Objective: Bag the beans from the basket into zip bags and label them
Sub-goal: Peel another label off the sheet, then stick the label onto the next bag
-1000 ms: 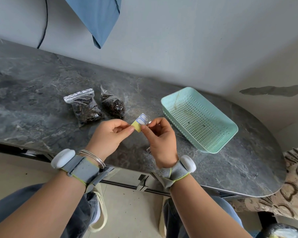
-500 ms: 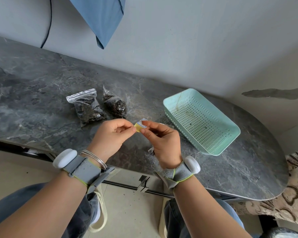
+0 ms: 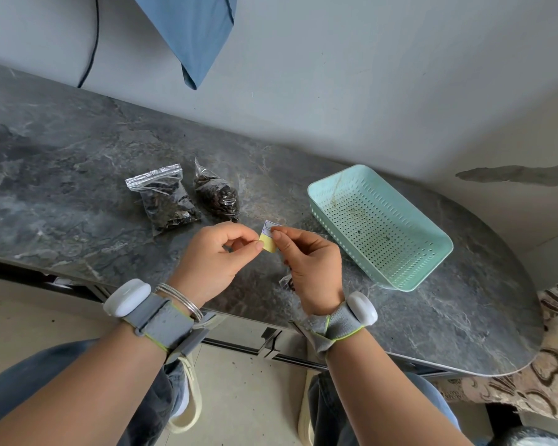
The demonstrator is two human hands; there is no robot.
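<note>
Both hands meet over the dark marble table (image 3: 78, 162), holding a small label sheet (image 3: 267, 237) with a yellow backing and white oval stickers. My left hand (image 3: 216, 259) pinches its lower left corner. My right hand (image 3: 310, 262) pinches it from the right, thumb on the stickers. Two zip bags of dark beans lie behind: a sealed one (image 3: 165, 197) on the left and a second (image 3: 216, 193) beside it. A third clear bag (image 3: 287, 281) is mostly hidden under my right hand. The mint perforated basket (image 3: 409, 252) sits to the right, with no beans visible inside.
A blue cloth (image 3: 194, 33) hangs from the grey wall above the table, and a black cable (image 3: 92, 43) runs down the wall at left. A patterned cushion (image 3: 554, 349) lies past the table's rounded right end. My knees are below the table's front edge.
The label sheet has tipped and lowered between my fingers, and my right thumb has slid onto its sticker face. The bags and the basket stay in place.
</note>
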